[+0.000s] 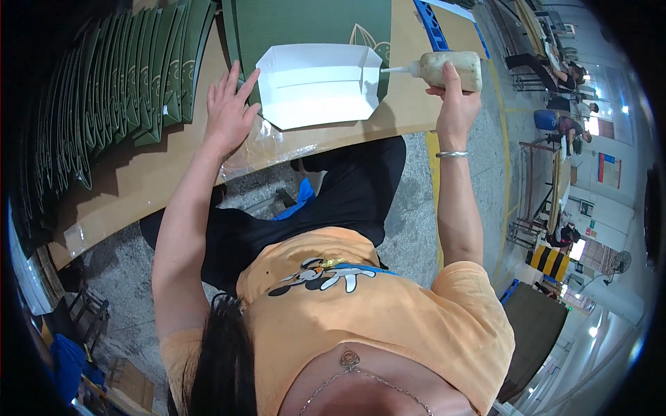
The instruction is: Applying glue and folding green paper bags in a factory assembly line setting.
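In front of me a white folded card tray with raised, slanted sides lies partly over a green printed sheet on the cardboard-covered table. My left hand rests at the tray's left edge, fingers spread, fingertips at the card. On the other side my right hand is wrapped round a cloudy squeeze bottle. The bottle is tipped on its side, its thin white nozzle pointing left at the tray's right edge. Whether the nozzle tip touches the card I cannot tell.
A row of green folded bags or boxes stands packed along the table's left. A blue slotted strip lies at the far right of the cardboard table top. Beyond, to the right, people sit at other benches.
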### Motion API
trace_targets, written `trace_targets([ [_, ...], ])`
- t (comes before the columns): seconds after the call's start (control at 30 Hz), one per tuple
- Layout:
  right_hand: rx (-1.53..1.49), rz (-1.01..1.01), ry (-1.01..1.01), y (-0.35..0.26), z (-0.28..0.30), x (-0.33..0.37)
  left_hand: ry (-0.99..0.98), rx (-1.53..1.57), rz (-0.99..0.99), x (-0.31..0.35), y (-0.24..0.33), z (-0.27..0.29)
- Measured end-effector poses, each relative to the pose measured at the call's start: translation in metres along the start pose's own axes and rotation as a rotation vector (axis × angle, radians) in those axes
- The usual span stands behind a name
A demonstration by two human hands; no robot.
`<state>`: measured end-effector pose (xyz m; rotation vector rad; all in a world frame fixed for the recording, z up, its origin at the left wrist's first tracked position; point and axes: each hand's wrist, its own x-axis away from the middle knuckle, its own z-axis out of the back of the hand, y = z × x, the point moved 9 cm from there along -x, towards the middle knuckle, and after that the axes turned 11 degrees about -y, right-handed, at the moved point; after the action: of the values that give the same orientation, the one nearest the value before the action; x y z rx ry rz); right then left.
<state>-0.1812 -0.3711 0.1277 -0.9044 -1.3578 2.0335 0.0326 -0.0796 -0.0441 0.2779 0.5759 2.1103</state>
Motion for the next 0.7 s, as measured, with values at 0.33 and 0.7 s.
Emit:
trace_targets([
  [0.33, 0.094, 0.151, -0.028, -0.01, -0.03, -0.021, -0.027, 0.001, 0.023, -0.001, 0.002, 0.003],
  [0.7, 0.11, 0.143, -0.012, -0.01, -0.03, -0.017, -0.019, 0.0, 0.018, 0.004, 0.005, 0.0],
])
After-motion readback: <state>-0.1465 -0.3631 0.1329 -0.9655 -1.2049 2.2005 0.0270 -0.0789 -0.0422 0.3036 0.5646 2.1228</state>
